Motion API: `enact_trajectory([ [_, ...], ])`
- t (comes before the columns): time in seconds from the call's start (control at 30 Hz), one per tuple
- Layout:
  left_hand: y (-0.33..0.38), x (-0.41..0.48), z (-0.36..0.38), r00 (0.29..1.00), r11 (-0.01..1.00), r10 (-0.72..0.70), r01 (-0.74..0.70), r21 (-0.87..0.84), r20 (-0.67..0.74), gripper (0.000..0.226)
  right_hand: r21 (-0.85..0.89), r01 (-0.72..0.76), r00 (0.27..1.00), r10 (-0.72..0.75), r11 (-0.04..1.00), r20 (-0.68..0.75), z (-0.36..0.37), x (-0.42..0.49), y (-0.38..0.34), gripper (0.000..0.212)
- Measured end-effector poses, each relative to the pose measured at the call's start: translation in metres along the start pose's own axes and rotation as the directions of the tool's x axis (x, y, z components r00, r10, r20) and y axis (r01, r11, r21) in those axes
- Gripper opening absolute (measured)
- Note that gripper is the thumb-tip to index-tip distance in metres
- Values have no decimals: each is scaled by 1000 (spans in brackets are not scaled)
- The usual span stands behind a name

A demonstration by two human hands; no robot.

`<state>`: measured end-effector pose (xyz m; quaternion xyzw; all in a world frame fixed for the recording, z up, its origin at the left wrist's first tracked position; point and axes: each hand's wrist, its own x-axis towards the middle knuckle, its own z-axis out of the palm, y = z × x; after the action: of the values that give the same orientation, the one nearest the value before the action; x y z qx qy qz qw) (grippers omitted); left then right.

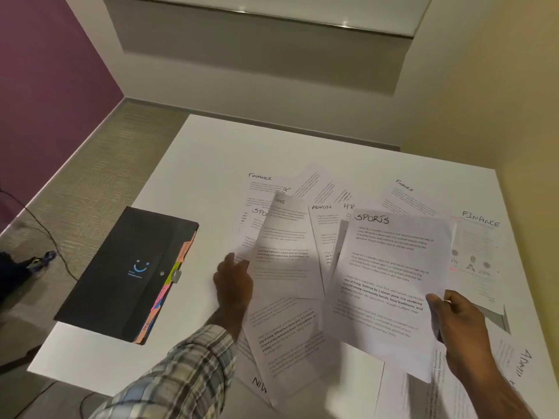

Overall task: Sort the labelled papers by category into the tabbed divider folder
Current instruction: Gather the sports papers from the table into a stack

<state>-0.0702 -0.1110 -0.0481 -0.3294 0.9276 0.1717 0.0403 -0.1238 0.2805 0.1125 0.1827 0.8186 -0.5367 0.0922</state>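
A black tabbed divider folder (127, 273) lies shut on the left of the white table (211, 140), coloured tabs poking out of its right edge. Printed papers headed FINANCE, ADMIN, HR and SPORTS lie spread across the table's middle and right. My right hand (459, 325) pinches the right edge of a sheet headed SPORTS (390, 276) and holds it lifted above the pile. My left hand (234, 282) grips the lower left edge of another sheet (287, 252), its heading partly hidden, raised and tilted. The folder sits a short way left of my left hand.
A loose FINANCE sheet (478, 237) lies at the right, near the table's edge; an ADMIN sheet (514, 364) hangs at the front right corner. A cable (51, 237) and a dark object lie on the carpet to the left. Walls close in behind and at right.
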Motion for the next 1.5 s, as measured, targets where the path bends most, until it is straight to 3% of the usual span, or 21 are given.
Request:
enact_trajectory([
  [0.13, -5, 3, 2, 994, 991, -108, 105, 84, 27, 53, -17, 4, 1000, -4, 1000, -10, 4, 0, -4, 30],
  [0.27, -5, 10, -7, 975, 976, -218, 217, 34, 46, 85, -40, 19, 1000, -20, 999, -18, 6, -2, -10, 25],
  [0.33, -5, 16, -12, 971, 973, -229, 228, 20, 68, 89, -42, 19, 1000, -19, 999, -21, 6, -2, -12, 25],
  [0.53, -15, 26, -30, 948, 942, -225, 271, -200, 223, 22, -13, -1, 999, 0, 1000, -39, 5, -4, -13, 18],
  [0.7, -13, 25, -67, 960, 972, -49, 109, -208, 275, 15, 24, 15, 997, -14, 1000, -76, 3, -7, -12, 27],
  [0.83, -13, 20, -102, 991, 991, 73, -59, -122, 115, 14, 106, 48, 987, -31, 993, -155, 5, -9, -15, 30],
  [0.93, -10, 13, -134, 989, 972, 146, -145, -186, -8, 19, 134, 61, 981, -34, 989, -193, 6, -11, -15, 32],
  [1.2, 16, -32, -231, 968, 877, 51, -161, -453, -245, 22, 222, 103, 983, -65, 970, -171, -6, -13, -23, 39],
  [1.27, 22, -49, -250, 977, 816, 4, -126, -564, -212, 19, 260, 82, 988, -44, 962, -147, -10, -13, -21, 39],
  [1.37, 39, -77, -256, 999, 680, 15, -43, -732, -45, 18, 272, 53, 995, -28, 961, -95, -9, -18, -20, 23],
  [1.5, 70, -108, -219, 982, 660, 115, 38, -750, 151, 16, 312, 4, 1000, -6, 950, 6, 0, -25, -20, 17],
])
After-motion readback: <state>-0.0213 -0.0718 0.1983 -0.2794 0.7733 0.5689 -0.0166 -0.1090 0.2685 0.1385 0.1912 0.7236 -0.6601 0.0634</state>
